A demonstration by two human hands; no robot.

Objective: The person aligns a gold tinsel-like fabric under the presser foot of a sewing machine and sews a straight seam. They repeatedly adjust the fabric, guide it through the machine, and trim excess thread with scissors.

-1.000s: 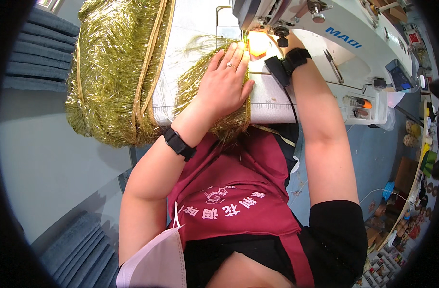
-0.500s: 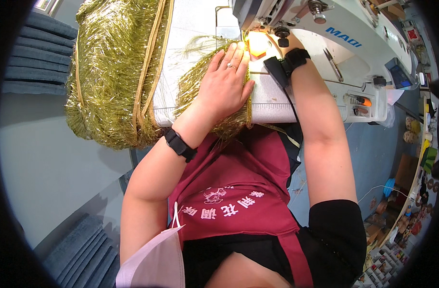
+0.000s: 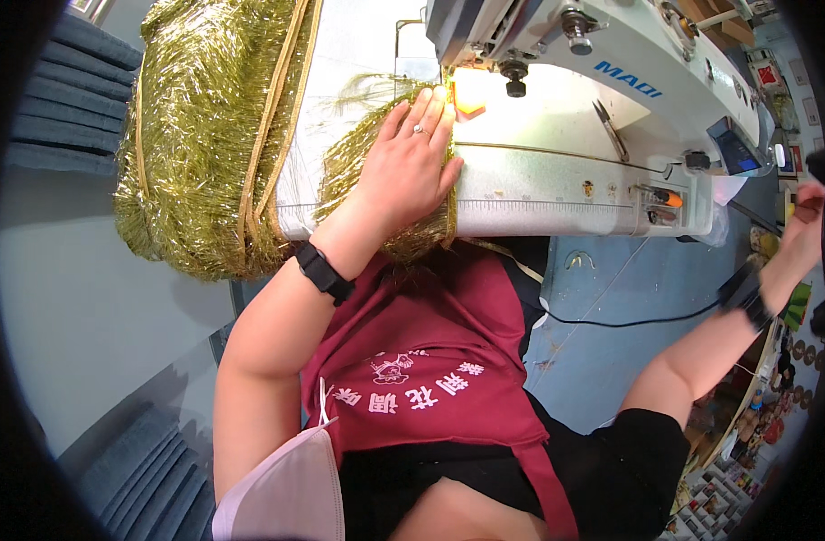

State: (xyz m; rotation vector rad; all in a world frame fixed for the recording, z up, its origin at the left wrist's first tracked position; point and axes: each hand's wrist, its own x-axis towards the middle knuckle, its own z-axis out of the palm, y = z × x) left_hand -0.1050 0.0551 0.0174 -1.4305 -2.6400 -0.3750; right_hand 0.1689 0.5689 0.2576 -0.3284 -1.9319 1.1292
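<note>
Along the left side, folded blue-grey cloth (image 3: pixel 74 99) is stacked beside a bulky heap of gold-green tinsel (image 3: pixel 196 135), whose tan ribbon edges (image 3: pixel 275 117) are bent over the near edge of the machine bed (image 3: pixel 530 185). To the right of the heap, a loose piece of tinsel fringe (image 3: pixel 345 171) is pressed flat to the bed by the left hand (image 3: pixel 408 167), its fingers laid nearly together and its thumb set slightly apart; nothing is pinched. The fringe's stitched band (image 3: pixel 449 203) is run from the near edge up to the lit front of the sewing machine (image 3: pixel 557 45), just beside an orange block (image 3: pixel 468 104). For good work, the band should probably be kept straight, the strands smoothed leftward, and the fingertips kept back from the stitching spot. Between the band and a slim metal tool (image 3: pixel 611 131), room for a second hand is offered over the bed, bounded above by the machine arm and on the right by a small tray with an orange-handled tool (image 3: pixel 665 198). Near the right rim, the right hand (image 3: pixel 800 225) is held well away from the bed; whether anything is gripped by its fingers cannot be told.
</note>
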